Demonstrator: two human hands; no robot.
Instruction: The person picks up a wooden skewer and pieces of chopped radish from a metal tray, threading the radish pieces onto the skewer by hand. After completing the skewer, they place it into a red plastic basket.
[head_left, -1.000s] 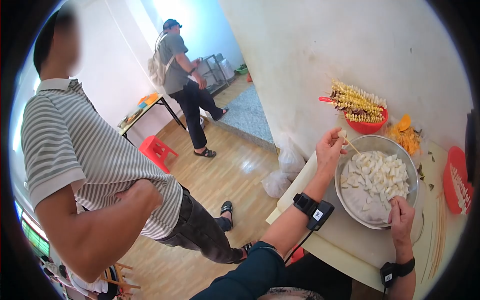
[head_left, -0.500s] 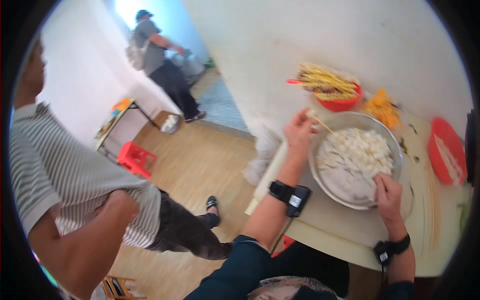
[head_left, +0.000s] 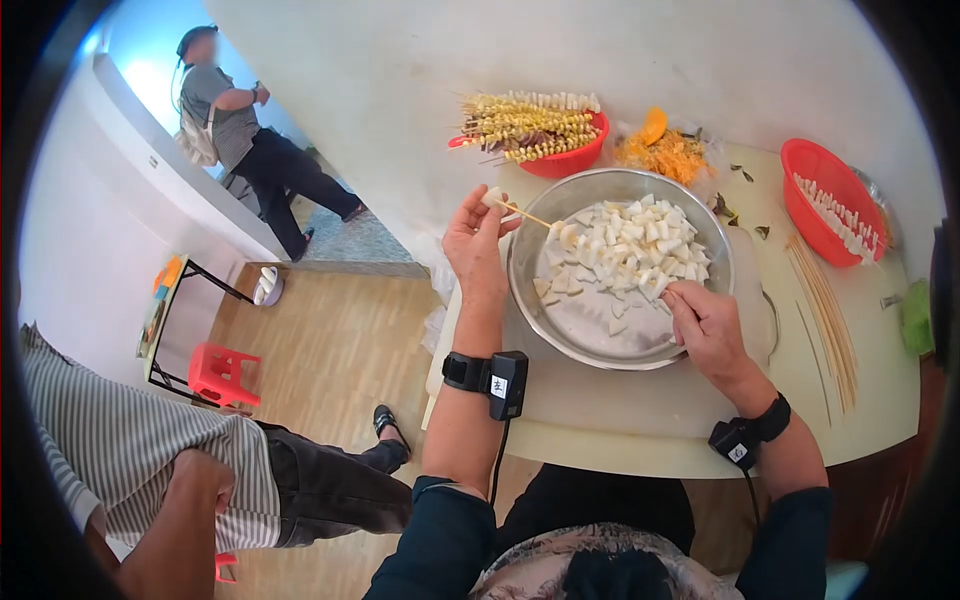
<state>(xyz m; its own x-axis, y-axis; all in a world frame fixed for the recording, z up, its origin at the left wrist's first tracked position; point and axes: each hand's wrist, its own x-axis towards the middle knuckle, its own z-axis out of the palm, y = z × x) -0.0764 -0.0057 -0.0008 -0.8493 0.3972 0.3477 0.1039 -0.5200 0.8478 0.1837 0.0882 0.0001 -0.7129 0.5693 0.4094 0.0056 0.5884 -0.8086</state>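
Pale yellow worktop (head_left: pixel 880 390) carries a steel bowl (head_left: pixel 528 290) heaped with white chunks (head_left: pixel 640 240), red bowls (head_left: pixel 575 163) of skewered food (head_left: pixel 530 125), loose sticks (head_left: pixel 825 320) and orange shreds (head_left: pixel 665 160). The right hand (head_left: pixel 710 335) crosses the steel rim, fingertips together at the chunks; whether one is pinched, I cannot tell. The left hand (head_left: pixel 478 240) is clamped on a thin stick (head_left: pixel 527 216) sloping over the bowl.

Left hand (head_left: pixel 476 245) — skewer (head_left: pixel 527 215), bowl (head_left: pixel 640 338) of chunks (head_left: pixel 650 235)

A single wide, round-edged view looks from the wearer's head, forward and steeply down, close above the left hand (head_left: pixel 478 245), right hand (head_left: pixel 710 335) and bench (head_left: pixel 600 447), reaching past the bench's left edge to floor (head_left: pixel 330 335).
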